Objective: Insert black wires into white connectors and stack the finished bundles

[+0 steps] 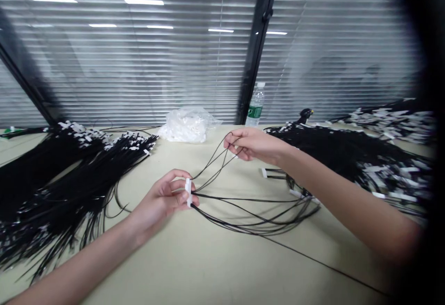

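Bundled cables (100, 170) lie left of the left hand (170, 193), a wire heap (323, 149) right of the right hand (253, 143). On the table (208, 263), beyond both hands, sit a plastic bag (187, 125) and a bottle (255, 109).

Far end of the long wire (323, 264) unseen, black heap (99, 180) partly beyond left edge.

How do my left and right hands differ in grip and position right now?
The left hand grips a white connector, while the right hand pinches thin black wires. The left hand sits lower in the view; the right hand is higher, toward the bottle. Both are bare, and the pinched wires run to the connector.
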Available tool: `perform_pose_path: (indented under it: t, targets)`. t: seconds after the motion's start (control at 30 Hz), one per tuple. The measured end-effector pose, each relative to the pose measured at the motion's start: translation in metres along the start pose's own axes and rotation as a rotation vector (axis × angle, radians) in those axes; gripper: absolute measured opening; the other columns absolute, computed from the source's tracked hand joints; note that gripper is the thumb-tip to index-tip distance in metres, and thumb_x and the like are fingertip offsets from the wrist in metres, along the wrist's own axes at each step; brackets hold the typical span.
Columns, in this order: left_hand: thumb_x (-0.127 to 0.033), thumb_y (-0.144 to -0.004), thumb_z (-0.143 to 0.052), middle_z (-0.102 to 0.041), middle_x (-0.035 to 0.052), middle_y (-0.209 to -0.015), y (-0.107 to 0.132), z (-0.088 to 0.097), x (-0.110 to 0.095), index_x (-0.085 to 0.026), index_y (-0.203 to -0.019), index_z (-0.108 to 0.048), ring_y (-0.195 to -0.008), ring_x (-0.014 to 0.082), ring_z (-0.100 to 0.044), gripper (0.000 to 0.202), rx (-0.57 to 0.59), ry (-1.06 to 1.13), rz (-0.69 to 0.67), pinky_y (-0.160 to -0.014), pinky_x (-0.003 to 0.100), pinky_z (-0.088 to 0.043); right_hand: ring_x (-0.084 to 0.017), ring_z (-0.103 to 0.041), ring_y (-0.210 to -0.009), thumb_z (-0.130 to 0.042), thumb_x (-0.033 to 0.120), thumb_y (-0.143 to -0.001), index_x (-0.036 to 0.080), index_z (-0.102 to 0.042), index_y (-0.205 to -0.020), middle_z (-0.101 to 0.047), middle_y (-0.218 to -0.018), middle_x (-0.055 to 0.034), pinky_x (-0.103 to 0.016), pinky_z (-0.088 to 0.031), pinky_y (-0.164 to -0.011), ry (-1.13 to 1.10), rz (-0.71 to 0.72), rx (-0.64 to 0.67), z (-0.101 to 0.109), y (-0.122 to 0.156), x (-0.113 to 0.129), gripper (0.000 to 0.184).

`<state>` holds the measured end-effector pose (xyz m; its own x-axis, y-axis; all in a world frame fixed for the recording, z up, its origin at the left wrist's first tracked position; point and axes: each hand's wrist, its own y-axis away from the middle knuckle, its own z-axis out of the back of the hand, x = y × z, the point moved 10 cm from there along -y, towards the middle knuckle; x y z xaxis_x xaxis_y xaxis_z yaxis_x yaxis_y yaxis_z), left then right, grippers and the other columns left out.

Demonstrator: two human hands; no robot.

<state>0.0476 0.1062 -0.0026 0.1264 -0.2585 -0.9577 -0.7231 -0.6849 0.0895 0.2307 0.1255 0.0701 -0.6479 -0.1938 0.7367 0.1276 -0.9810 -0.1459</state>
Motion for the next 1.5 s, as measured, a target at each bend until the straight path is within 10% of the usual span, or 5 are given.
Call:
perform_pose_path:
  t: [0.2,0.47,0.63,0.8,1.5]
  targets:
    - [-0.016,-0.073,-0.064,-0.059,-0.0004,-0.093,-0.002,0.017,0.004,-0.025,-0.091,-0.054,-0.088,0.0178,-0.062,0.022,-0.062,0.028,-0.008,-0.081,0.032,-0.045,-0.012,-0.055,-0.102,-0.044,0.027,-0.086,0.014,-0.050,-0.113,-0.053,-0.118,-0.0099,-0.022,-0.048,-0.086,-0.250,0.060,0.030,-0.022,-0.002,0.000,0.031]
    - [-0.016,-0.076,-0.062,-0.062,0.0013,-0.096,-0.003,0.027,0.003,-0.025,-0.095,-0.052,-0.095,0.0203,-0.062,0.024,-0.110,0.045,-0.045,-0.086,0.034,-0.045,-0.015,-0.051,-0.102,-0.051,0.025,-0.083,0.024,-0.037,-0.128,-0.035,-0.132,-0.0091,-0.032,-0.043,-0.091,-0.150,0.162,-0.288,-0.006,0.015,0.019,0.048]
    - [-0.015,-0.076,-0.062,-0.061,0.0014,-0.094,-0.002,0.027,0.001,-0.024,-0.096,-0.051,-0.092,0.0196,-0.063,0.025,-0.113,0.034,-0.068,-0.082,0.031,-0.047,-0.012,-0.053,-0.076,-0.044,0.020,-0.086,0.019,-0.058,-0.094,-0.057,-0.089,-0.0024,-0.025,-0.042,-0.070,0.259,0.409,-0.191,-0.030,0.047,0.089,0.015]
    - [-0.014,-0.075,-0.063,-0.061,0.0016,-0.092,-0.002,0.027,-0.001,-0.024,-0.095,-0.052,-0.087,0.0185,-0.063,0.025,-0.108,0.039,-0.087,-0.082,0.031,-0.046,-0.013,-0.052,-0.074,-0.036,0.019,-0.091,0.016,-0.059,-0.086,-0.060,-0.078,-0.0027,-0.026,-0.037,-0.068,0.604,0.421,0.029,-0.078,0.057,0.092,0.023]
    - [-0.012,-0.077,-0.059,-0.060,0.0030,-0.094,-0.001,0.012,-0.006,-0.022,-0.092,-0.050,-0.087,0.0201,-0.062,0.020,-0.017,-0.050,-0.130,-0.082,0.033,-0.044,-0.007,-0.035,-0.052,-0.039,0.025,-0.088,0.020,-0.048,-0.083,-0.045,-0.057,0.0065,-0.022,-0.023,-0.050,0.290,0.239,-0.043,-0.068,0.052,0.079,0.011]
